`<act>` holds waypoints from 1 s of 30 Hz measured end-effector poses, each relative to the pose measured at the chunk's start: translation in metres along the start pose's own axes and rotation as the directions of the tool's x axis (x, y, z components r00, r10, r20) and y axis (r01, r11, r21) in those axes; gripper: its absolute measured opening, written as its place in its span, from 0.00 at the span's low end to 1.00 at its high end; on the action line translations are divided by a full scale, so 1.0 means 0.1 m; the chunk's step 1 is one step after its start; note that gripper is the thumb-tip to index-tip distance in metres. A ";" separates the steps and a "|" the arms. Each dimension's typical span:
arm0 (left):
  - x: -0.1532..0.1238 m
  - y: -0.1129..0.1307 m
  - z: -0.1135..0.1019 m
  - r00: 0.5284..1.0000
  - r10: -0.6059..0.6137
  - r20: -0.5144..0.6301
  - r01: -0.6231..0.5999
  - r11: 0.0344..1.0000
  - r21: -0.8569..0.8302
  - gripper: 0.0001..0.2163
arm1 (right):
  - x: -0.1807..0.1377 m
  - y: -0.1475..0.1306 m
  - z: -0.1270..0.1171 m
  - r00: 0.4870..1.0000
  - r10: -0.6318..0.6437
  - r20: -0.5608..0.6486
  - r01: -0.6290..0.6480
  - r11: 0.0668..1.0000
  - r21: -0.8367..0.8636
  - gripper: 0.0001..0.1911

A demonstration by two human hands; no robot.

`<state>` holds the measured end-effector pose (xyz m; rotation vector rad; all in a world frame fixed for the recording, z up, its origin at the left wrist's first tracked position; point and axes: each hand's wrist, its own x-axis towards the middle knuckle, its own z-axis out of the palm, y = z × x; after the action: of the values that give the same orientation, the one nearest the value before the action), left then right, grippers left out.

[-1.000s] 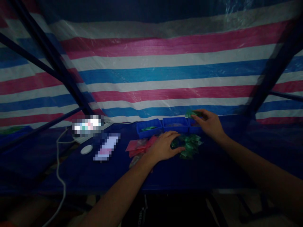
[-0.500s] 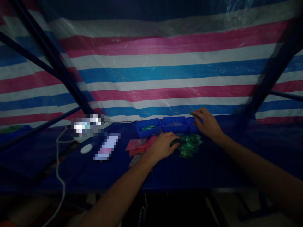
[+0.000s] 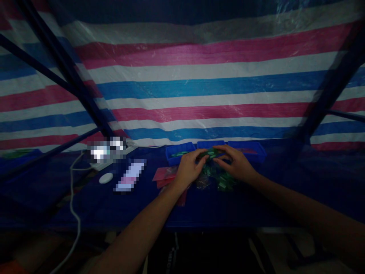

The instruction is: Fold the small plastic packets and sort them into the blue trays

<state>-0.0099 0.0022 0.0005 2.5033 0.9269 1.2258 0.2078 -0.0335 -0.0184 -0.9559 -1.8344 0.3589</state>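
Observation:
In front of the blue trays my left hand [image 3: 189, 167] and my right hand [image 3: 238, 163] have come close together. Their fingers are pinched around a small green plastic packet [image 3: 211, 153], one hand on each side. The picture is dark, so what the packet contains cannot be made out. Just below my hands lies a heap of similar green packets [image 3: 225, 182], with a clear packet [image 3: 202, 182] at its left. Pink packets [image 3: 164, 174] lie beside and partly under my left wrist.
Behind my hands stand a left blue tray [image 3: 168, 156], a middle blue tray [image 3: 209, 143] and a right blue tray [image 3: 260, 155]. On the left are a phone [image 3: 130, 175], a white round object [image 3: 106, 178] and a power strip [image 3: 99, 164] with a white cable [image 3: 72, 201]. Striped sheeting [image 3: 199, 89] hangs behind.
My right hand has moved left and down from the right tray to meet my left hand. My left hand has risen slightly off the packets. A green packet now sits between both hands.

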 end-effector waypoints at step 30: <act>0.06 -0.17 -0.22 0.998 0.054 0.009 -0.054 0.938 0.342 0.14 | 0.00 0.03 0.00 0.911 -0.051 0.410 0.135 0.975 -0.178 0.10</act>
<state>-0.0315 0.0170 0.0108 2.8100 1.1682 1.1664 0.2088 -0.0317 -0.0199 -0.9785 -2.3239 0.3313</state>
